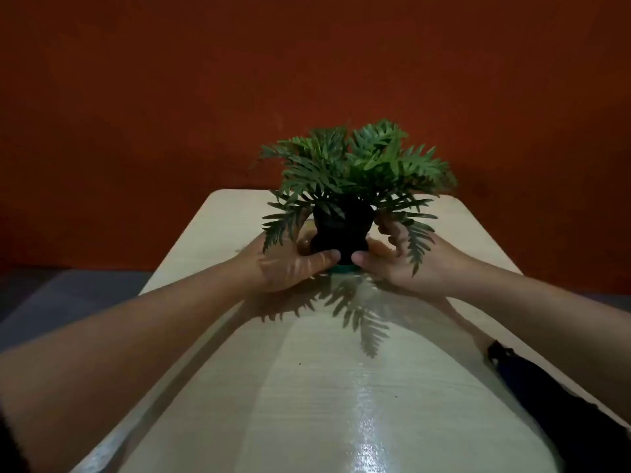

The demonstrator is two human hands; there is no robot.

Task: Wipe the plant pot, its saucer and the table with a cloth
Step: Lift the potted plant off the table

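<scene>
Head view: black plant pot (342, 230) near bench (307, 387) far edge, centred, on a teal saucer (341, 269), left grip (290, 264) and right grip (399, 257) both curled round it, dark cloth (560, 397) at right edge.

A black plant pot (342, 230) with green fern-like leaves (355, 165) stands at the centre of a pale wooden table (307, 387). The left hand (286, 264) grips the pot from 9 o'clock, the right hand (403, 257) from 3 o'clock, thumbs nearly meeting at 6 o'clock. A sliver of teal saucer (342, 269) shows beneath. A dark cloth (560, 397) lies at the table's 4 o'clock edge. An orange-red wall (307, 80) stands behind.
</scene>
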